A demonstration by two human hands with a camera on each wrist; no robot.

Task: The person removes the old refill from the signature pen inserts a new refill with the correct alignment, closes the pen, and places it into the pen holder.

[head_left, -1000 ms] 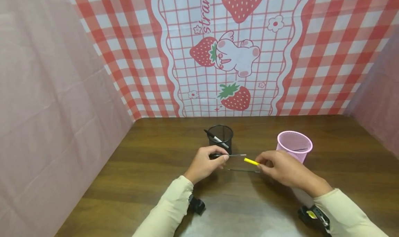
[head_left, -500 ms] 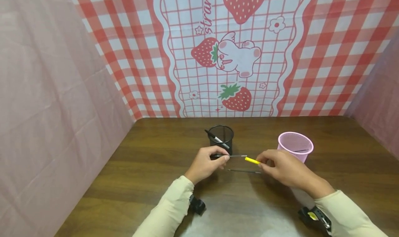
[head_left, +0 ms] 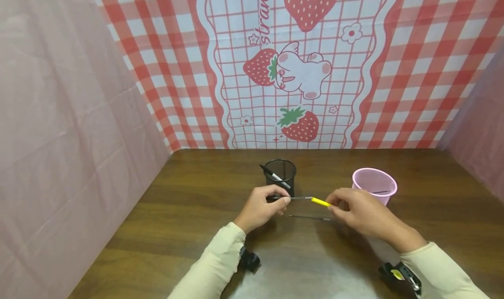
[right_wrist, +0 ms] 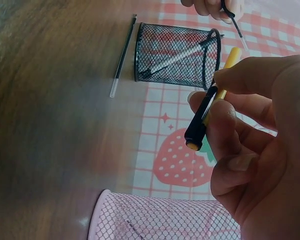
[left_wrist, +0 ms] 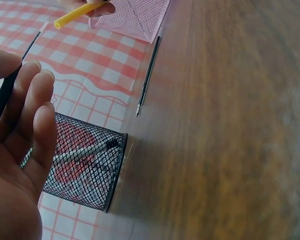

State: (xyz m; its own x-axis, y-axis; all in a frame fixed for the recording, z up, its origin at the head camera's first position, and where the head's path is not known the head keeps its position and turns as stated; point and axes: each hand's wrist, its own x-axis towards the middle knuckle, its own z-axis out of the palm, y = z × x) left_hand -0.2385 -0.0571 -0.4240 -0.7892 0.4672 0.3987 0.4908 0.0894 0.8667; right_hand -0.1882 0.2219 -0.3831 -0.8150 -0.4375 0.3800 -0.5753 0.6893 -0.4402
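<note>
The left hand (head_left: 263, 206) pinches a black pen part (left_wrist: 4, 96), from which a thin refill (head_left: 301, 198) with a clear end sticks out toward the right. Between thumb and fingers the right hand (head_left: 364, 213) holds a yellow barrel (head_left: 320, 202) with a black clip piece (right_wrist: 196, 131) at its rear. In the head view the barrel's open front end is at the refill's tip; whether they touch I cannot tell. A second refill (head_left: 309, 217) lies on the table below both hands.
Behind the left hand stands a black mesh cup (head_left: 289, 176) with a black and white marker (head_left: 275, 175) leaning in it. A pink mesh cup (head_left: 364, 183) with a dark thin stick inside stands behind the right hand. A checked cloth (head_left: 177, 71) hangs beyond the table (head_left: 157, 229).
In the head view, the gap between the yellow barrel's front end and the held refill's tip has narrowed until they meet visually. Both hands keep their grips. The whole scene has shifted slightly.
</note>
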